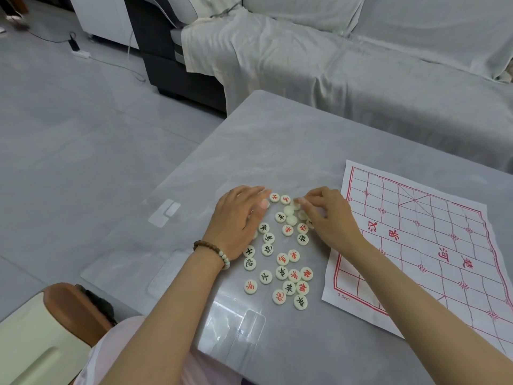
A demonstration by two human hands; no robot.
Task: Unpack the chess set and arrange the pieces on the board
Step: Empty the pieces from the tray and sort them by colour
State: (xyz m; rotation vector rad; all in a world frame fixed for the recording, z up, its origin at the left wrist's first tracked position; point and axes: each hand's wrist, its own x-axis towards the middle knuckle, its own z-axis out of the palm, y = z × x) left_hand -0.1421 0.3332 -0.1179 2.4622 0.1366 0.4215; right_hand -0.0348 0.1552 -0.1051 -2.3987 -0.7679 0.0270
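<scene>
Roughly thirty pieces (282,258) lie loose in a pile mid-table, none on the board (416,245) yet. Most are face up w/ red or black marks. A few at the far end of the pile show blank backs (289,210), so probably need flipping first.

Left hand (238,218) lies flat, fingers straight, resting on the pile's left side; holds nothing. Right hand (330,215) is curled, fingertips (303,201) down among the blank ones; can't tell if it actually pinches one.

Key relation: board sits just right of the pile, towards the table's (277,140) right edge. So the right hand is nearer; the left would have to cross over. Pieces are round discs, so approach angle doesn't matter.
</scene>
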